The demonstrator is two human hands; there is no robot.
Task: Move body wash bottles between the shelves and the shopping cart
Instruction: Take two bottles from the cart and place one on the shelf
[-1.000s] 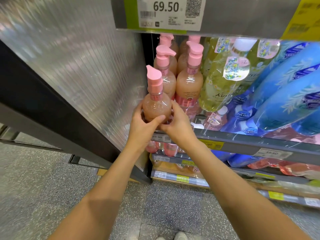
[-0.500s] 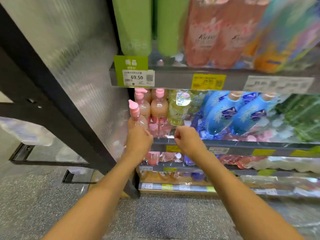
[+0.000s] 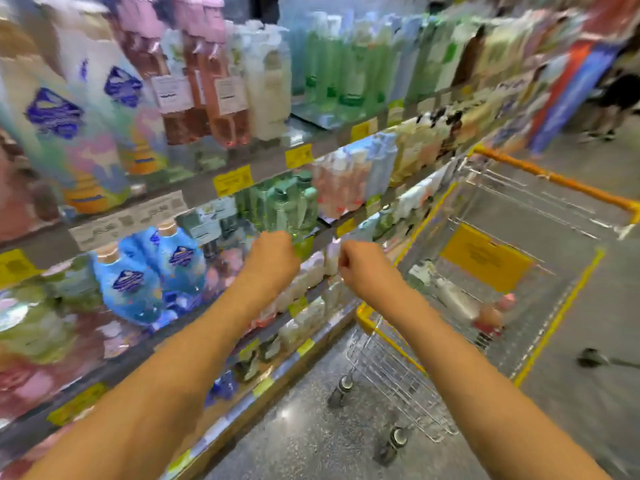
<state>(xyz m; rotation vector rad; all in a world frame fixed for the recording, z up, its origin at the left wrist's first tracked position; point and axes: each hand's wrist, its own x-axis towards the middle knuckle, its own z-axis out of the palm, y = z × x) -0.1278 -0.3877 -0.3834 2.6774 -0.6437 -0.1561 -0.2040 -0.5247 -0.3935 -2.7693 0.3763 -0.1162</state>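
Both hands hang in the air before the shelves (image 3: 194,199), holding nothing — the left hand (image 3: 272,259) and right hand (image 3: 363,268) each with fingers curled into a loose fist, though blur softens them. Body wash bottles (image 3: 485,317) lie in the shopping cart (image 3: 554,178) at right — others line the shelves.
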